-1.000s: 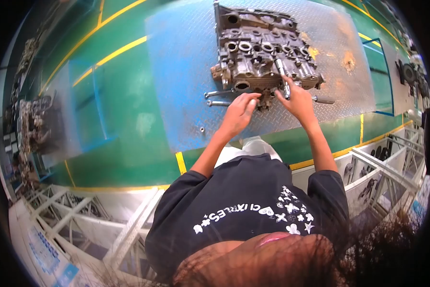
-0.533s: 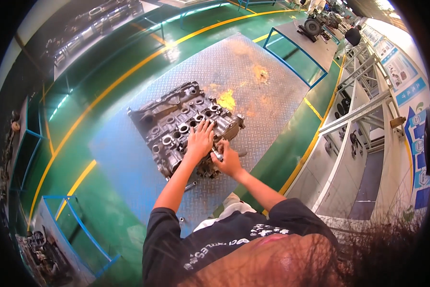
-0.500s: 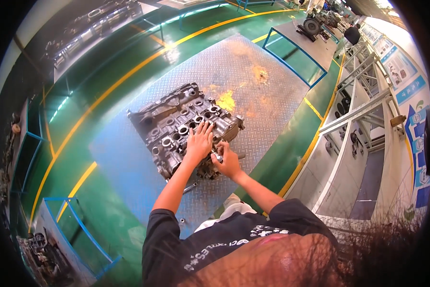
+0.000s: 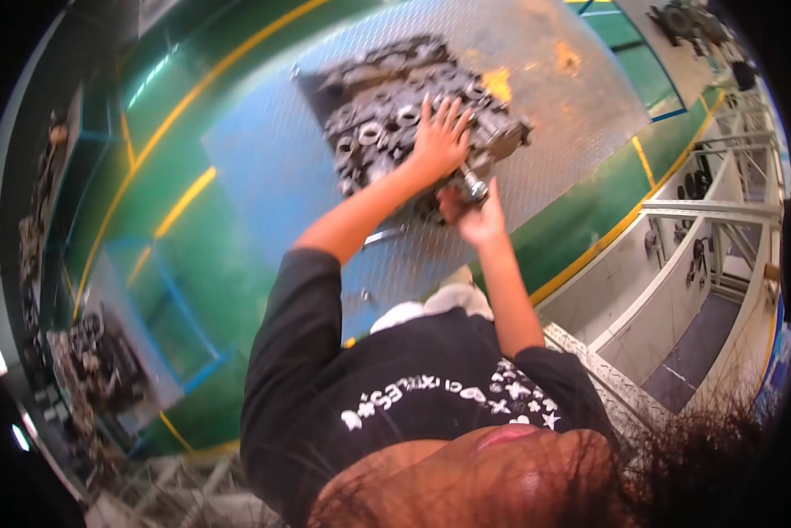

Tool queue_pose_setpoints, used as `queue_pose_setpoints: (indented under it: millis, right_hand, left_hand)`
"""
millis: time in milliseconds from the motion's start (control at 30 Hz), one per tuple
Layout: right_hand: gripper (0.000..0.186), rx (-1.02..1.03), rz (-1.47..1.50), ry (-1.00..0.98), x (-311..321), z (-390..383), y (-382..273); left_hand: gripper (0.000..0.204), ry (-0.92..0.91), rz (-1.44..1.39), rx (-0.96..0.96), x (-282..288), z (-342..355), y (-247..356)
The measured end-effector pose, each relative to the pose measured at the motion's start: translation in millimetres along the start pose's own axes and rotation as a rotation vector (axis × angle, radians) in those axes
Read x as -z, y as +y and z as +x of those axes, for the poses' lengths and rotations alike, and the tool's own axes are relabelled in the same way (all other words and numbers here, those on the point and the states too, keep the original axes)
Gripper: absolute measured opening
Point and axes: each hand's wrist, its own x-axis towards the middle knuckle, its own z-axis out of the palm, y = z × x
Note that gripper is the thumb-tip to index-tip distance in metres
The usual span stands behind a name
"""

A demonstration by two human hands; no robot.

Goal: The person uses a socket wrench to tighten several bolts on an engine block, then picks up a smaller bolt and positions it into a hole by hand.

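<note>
A grimy metal engine assembly point(image 4: 378, 75) sits on a diamond-plate metal surface point(image 4: 571, 123). My left hand point(image 4: 432, 151) lies across its top, fingers spread. Just below those fingers, a chrome socket tool point(image 4: 474, 185) slants toward me over the engine's near edge. My right hand point(image 4: 473, 218) is at the tool's near end, fingers curled around it and partly hidden, thumb raised. A silver wrench point(image 4: 382, 238) lies by the engine's near left side, and a small metal socket point(image 4: 365, 295) lies nearer me. The picture is somewhat blurred.
A white metal rack point(image 4: 703, 207) with dark parts runs along the right. Another engine point(image 4: 96, 361) stands at lower left beside a blue railing. A wheeled assembly point(image 4: 677, 22) is at top right. Yellow lines point(image 4: 184, 202) cross the green floor.
My view has swung right, then partly back left. My left hand moved from the engine's front edge onto its top. My right hand has turned and shifted slightly lower on the tool.
</note>
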Motion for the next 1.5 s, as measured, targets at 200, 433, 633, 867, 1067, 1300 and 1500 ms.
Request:
queue_pose_setpoints:
  millis: [200, 433, 633, 867, 1067, 1300, 1500]
  right_hand:
    - [0.026, 0.715, -0.170, 0.473, -38, 18, 5]
    - [0.034, 1.688, -1.048, 0.408, -89, -12, 37]
    - [0.034, 1.783, -1.447, 0.267, -67, -17, 31]
    - [0.031, 1.836, -1.247, 0.245, -71, -20, 32]
    - [0.037, 1.641, -0.926, 0.398, -83, -10, 34]
    - [0.043, 1.376, -0.647, 0.708, -81, -15, 29]
    - [0.049, 1.147, -0.530, 0.794, -79, -15, 33]
  left_hand:
    - [0.063, -0.073, 0.016, 0.231, 26, -21, -3]
    - [0.045, 0.381, -0.395, 0.787, 90, -98, -47]
    - [0.050, 0.132, -0.121, 0.708, 79, -108, -35]
    - [0.053, 0.128, -0.160, 0.676, 72, -109, -31]
    - [0.055, 0.155, -0.180, 0.667, 72, -109, -26]
    - [0.055, 0.169, -0.135, 0.665, 72, -107, -26]
    - [0.055, 0.160, -0.142, 0.664, 70, -109, -24]
